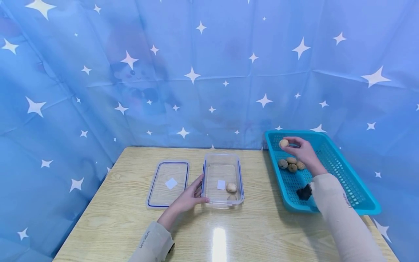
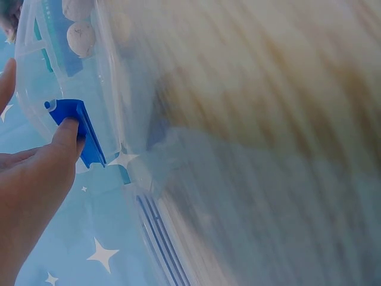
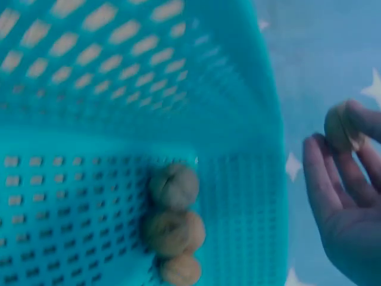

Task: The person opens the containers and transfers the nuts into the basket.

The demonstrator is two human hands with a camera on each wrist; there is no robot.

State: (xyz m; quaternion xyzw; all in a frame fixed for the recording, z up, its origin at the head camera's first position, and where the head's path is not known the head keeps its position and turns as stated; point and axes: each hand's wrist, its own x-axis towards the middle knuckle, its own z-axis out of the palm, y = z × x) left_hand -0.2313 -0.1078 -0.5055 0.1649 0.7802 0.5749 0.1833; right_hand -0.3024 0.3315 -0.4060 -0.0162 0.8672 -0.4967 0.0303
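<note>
Over the far left part of the teal basket [image 1: 347, 163], my right hand [image 1: 302, 151] pinches a walnut [image 1: 283, 143] between thumb and fingertips. In the right wrist view that walnut [image 3: 340, 127] shows beyond the basket's rim. Several walnuts [image 1: 292, 167] lie together on the basket floor below the hand. My left hand [image 1: 188, 198] rests against the left side of a clear container [image 1: 223, 159], thumb near its front corner. The left wrist view shows fingers touching its blue latch [image 2: 76, 122]. A pale walnut [image 1: 231, 187] sits inside, with another pale round shape just in front of it.
Left of the container lies its clear lid [image 1: 168, 183] with a blue seal, flat on the wooden table [image 1: 255, 229]. A blue curtain [image 1: 226, 91] with white stars hangs behind the table. The basket stands at the table's right side.
</note>
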